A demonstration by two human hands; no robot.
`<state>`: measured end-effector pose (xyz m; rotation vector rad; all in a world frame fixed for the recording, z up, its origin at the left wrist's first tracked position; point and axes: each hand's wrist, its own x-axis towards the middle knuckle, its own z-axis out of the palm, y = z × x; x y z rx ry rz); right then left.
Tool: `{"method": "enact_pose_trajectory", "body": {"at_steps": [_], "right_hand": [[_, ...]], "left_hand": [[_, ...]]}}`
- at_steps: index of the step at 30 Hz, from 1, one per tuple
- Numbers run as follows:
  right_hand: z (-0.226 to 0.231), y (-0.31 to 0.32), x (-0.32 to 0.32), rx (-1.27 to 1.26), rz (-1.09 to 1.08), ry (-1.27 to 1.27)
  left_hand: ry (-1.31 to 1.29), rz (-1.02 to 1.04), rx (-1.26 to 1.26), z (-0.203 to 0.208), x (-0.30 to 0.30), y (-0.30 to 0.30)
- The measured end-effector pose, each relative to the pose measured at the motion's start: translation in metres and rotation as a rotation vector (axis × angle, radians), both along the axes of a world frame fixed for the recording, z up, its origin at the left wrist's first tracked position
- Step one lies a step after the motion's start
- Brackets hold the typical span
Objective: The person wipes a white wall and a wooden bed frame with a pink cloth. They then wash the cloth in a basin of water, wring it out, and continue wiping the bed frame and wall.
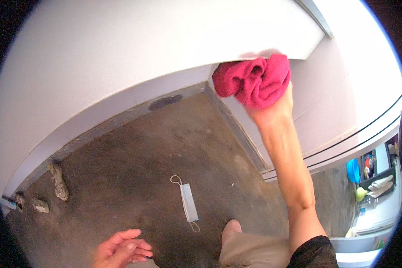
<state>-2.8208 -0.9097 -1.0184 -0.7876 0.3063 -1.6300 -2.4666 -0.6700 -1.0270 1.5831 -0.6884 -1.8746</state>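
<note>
A crumpled pinkish-red cloth [259, 80] is in my right hand [272, 111], at the end of my outstretched arm. The bunched folds hide most of the fingers. It meets the lower edge of a large white panel [143, 40], whose glossy face shows a faint pink reflection just above. Low at the left, my left hand [123, 248] hangs over the floor. Nothing is in it, and its fingers are loosely bent and apart.
A face mask [189, 202] lies on the dark floor [138, 165] near my foot [231, 227]. Worn shoes [59, 183] sit by the left wall. At right, a counter edge [362, 243] has gloves [380, 185], a blue basin [353, 170] and other small items around it.
</note>
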Motion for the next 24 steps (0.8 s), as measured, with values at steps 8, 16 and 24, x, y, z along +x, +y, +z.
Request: {"method": "enact_pose_trajectory", "body": {"at_steps": [8, 16, 24], "right_hand": [[0.021, 0.051, 0.118, 0.23, -0.008, -0.064], [0.024, 0.087, 0.203, 0.463, 0.373, 0.105], [-0.013, 0.101, 0.232, -0.145, 0.227, 0.852]], "left_hand": [[0.114, -0.049, -0.086, 0.007, 0.002, 0.003], [0.065, 0.053, -0.206, 0.011, 0.009, 0.004], [0.204, 0.228, -0.336, 0.008, 0.019, -0.006]]}}
